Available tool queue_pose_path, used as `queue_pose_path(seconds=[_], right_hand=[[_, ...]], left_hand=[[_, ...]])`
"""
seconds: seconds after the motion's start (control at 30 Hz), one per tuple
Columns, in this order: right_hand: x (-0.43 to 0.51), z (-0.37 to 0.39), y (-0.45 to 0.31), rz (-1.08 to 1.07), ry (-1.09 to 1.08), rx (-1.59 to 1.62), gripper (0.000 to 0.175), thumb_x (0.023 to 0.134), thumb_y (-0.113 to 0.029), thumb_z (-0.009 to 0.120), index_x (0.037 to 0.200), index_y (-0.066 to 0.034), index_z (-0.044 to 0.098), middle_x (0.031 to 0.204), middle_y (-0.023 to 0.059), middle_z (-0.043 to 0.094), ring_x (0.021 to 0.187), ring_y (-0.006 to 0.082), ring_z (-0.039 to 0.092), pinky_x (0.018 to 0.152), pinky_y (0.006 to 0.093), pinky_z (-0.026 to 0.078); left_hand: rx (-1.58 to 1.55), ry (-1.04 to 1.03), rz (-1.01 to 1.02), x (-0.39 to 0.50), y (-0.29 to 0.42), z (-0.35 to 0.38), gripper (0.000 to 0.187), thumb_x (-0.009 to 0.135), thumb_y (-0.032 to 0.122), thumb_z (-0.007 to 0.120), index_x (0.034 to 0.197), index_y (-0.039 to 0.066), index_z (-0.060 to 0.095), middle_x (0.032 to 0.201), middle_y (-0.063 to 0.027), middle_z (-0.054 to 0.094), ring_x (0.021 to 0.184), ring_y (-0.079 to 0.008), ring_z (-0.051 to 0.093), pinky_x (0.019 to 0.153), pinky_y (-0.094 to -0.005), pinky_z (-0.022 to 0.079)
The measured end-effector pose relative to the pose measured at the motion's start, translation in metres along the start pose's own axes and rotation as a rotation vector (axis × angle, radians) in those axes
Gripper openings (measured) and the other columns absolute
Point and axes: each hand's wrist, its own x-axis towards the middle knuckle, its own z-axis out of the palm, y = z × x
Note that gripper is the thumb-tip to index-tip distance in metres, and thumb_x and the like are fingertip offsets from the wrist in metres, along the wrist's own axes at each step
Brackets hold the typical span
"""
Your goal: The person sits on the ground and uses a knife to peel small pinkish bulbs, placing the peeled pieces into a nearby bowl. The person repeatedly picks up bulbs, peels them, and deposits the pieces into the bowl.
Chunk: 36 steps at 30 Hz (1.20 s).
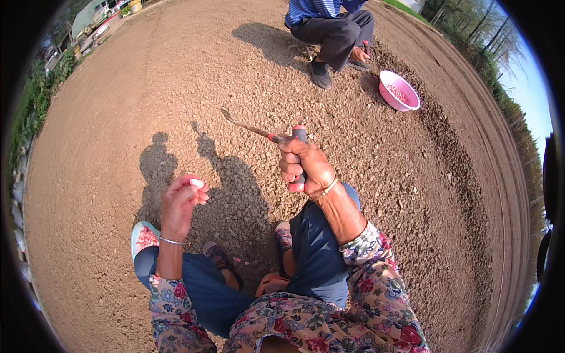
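My left hand (180,200) pinches a pale pink-white garlic clove (197,182) between thumb and fingers, raised above the soil. A light-blue-rimmed bowl (134,236) of pinkish cloves (146,237) stands beside my left knee, partly hidden by my leg and forearm. My right hand (306,165) is wrapped around the black-and-red T-shaped handle (299,132) of a hand tool. Its thin metal shaft (248,126) reaches up and left, ending in a small flattened tip. The tool is held off the ground in front of my right knee.
Crumbly brown soil (247,92) spreads all around. Ahead, another person (326,31) sits low, one hand near the ground by a red handle (365,46). A pink basin (393,102) with cloves stands to that person's side. A darker furrow (459,163) curves along the right.
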Motion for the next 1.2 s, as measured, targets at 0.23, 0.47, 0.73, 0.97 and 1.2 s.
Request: queue_pose_path(seconds=[0.23, 0.47, 0.73, 0.97, 1.2], right_hand=[[-0.002, 0.006, 0.002, 0.001, 0.005, -0.047, 0.017, 0.09, -0.004, 0.055, 0.106, -0.002, 0.051, 0.059, -0.0056, 0.036, 0.043, 0.0074, 0.034, 0.04, 0.0271, 0.034], [-0.003, 0.004, 0.005, 0.014, -0.001, -0.049, 0.017, 0.091, -0.005, 0.055, 0.107, -0.0015, 0.053, 0.059, -0.0065, 0.035, 0.044, 0.0064, 0.034, 0.041, 0.026, 0.034], [-0.003, 0.004, 0.006, 0.046, -0.006, -0.054, 0.016, 0.091, -0.005, 0.054, 0.106, -0.0014, 0.054, 0.06, -0.0064, 0.036, 0.044, 0.0065, 0.034, 0.041, 0.0259, 0.034], [-0.004, 0.002, 0.006, 0.046, 0.035, -0.087, 0.008, 0.09, -0.005, 0.056, 0.098, -0.0041, 0.053, 0.059, -0.0061, 0.037, 0.043, 0.0063, 0.034, 0.039, 0.0258, 0.034], [-0.004, 0.002, 0.006, 0.052, 0.034, -0.078, 0.009, 0.09, -0.005, 0.057, 0.098, -0.0047, 0.053, 0.059, -0.0063, 0.037, 0.043, 0.0061, 0.033, 0.039, 0.0254, 0.033]], left_hand=[[-0.056, -0.056, -0.019, -0.001, -0.004, 0.008, 0.021, 0.089, 0.008, 0.058, 0.107, -0.001, 0.061, 0.092, -0.0134, 0.067, 0.076, -0.0193, 0.064, 0.071, -0.0309, 0.051], [-0.215, -0.065, -0.022, 0.002, -0.006, 0.004, 0.021, 0.089, 0.009, 0.059, 0.108, 0.0, 0.061, 0.092, -0.0135, 0.067, 0.078, -0.02, 0.063, 0.074, -0.0326, 0.051], [-0.182, -0.068, -0.015, 0.001, -0.006, 0.004, 0.024, 0.086, 0.005, 0.062, 0.109, -0.001, 0.061, 0.092, -0.0122, 0.067, 0.079, -0.0203, 0.063, 0.074, -0.0326, 0.05], [-0.142, -0.1, 0.007, 0.0, -0.005, 0.009, 0.023, 0.087, 0.007, 0.062, 0.109, -0.001, 0.061, 0.093, -0.0109, 0.065, 0.08, -0.0197, 0.061, 0.075, -0.0325, 0.05], [-0.128, -0.091, 0.039, -0.001, -0.002, 0.014, 0.02, 0.091, 0.01, 0.059, 0.107, -0.001, 0.061, 0.085, -0.0092, 0.064, 0.074, -0.0175, 0.06, 0.07, -0.0293, 0.047]])
